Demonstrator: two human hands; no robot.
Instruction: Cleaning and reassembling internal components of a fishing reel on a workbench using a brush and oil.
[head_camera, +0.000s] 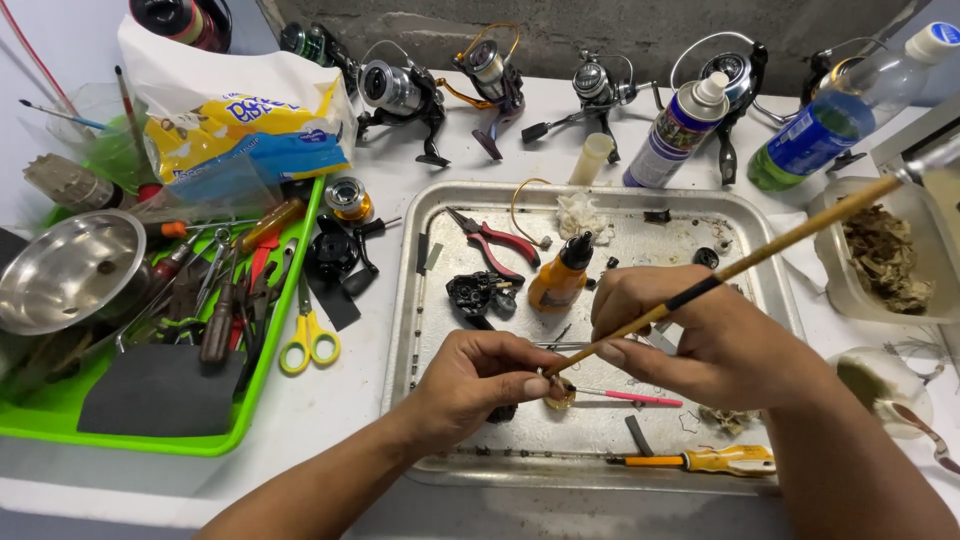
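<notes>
My left hand (480, 375) pinches a small round brass-coloured part (560, 394) over the metal tray (410, 300). In my right hand (700, 335) is a long wooden-handled brush (790, 237), its tip touching the small part. The brush handle runs up and to the right, past the tray's edge. A thin pink stick (635, 397) lies on the tray just under my hands.
The tray also holds red pliers (495, 245), an orange bottle (560, 275), a black reel part (475, 293) and a yellow screwdriver (715, 460). A green tool tray (265, 360) sits left. Fishing reels (400, 92), a spray can (680, 125) and a bottle (830, 120) stand behind.
</notes>
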